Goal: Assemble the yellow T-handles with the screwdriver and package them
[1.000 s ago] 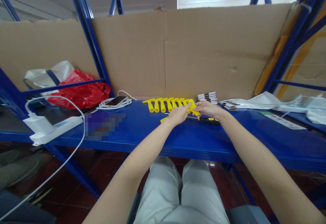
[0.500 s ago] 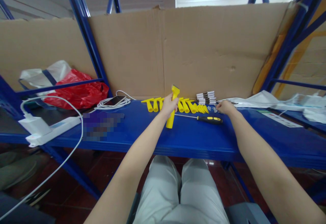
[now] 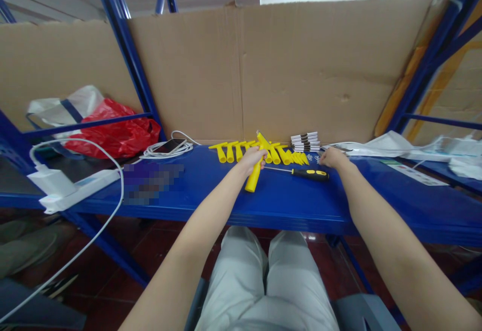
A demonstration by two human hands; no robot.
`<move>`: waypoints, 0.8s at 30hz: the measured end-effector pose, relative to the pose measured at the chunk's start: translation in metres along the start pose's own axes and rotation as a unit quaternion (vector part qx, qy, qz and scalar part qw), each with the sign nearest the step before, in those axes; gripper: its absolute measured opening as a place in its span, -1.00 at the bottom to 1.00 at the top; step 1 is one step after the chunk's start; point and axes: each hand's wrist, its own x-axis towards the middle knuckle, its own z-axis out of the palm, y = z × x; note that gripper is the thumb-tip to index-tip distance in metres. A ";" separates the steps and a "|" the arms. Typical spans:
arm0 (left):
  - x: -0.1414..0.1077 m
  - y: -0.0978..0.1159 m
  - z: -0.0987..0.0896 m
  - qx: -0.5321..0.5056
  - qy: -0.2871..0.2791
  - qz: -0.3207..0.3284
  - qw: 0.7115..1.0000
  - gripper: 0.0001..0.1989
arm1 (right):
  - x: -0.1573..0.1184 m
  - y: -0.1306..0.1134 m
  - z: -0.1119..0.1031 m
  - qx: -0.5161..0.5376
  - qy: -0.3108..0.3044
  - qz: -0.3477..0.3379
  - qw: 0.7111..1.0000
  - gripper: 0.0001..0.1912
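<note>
My left hand (image 3: 255, 160) is wrapped round a yellow plastic scraper handle (image 3: 253, 180), its wide end low toward me and its head leaning away. Behind it stand several similar yellow T-shaped handles (image 3: 222, 154) in a row. My right hand (image 3: 333, 158) is down at the shelf top with its fingers pinched beside a small heap of screws (image 3: 311, 156); whatever is between the fingertips is hidden. Flat yellow pieces (image 3: 300, 158) lie left of the screws. A screwdriver (image 3: 311, 175) with a black and yellow grip lies between my hands, its shaft pointing left.
Stacked white blade packs (image 3: 304, 141) stand near the cardboard back (image 3: 293, 70). To the left are a phone (image 3: 169, 145) with a coiled cable, a power strip (image 3: 79, 190) and a red bag (image 3: 113, 125). White plastic wrapping (image 3: 387, 146) and a printed sheet (image 3: 414, 173) lie right.
The yellow handle in my left hand has tipped, its head now lower and farther right. My right hand stays by the screws, nearly still. The view has shifted slightly.
</note>
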 end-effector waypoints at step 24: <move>0.000 -0.001 0.002 0.013 -0.016 -0.015 1.000 -0.81 | 0.000 -0.007 0.007 -0.027 0.025 0.005 0.999 -0.71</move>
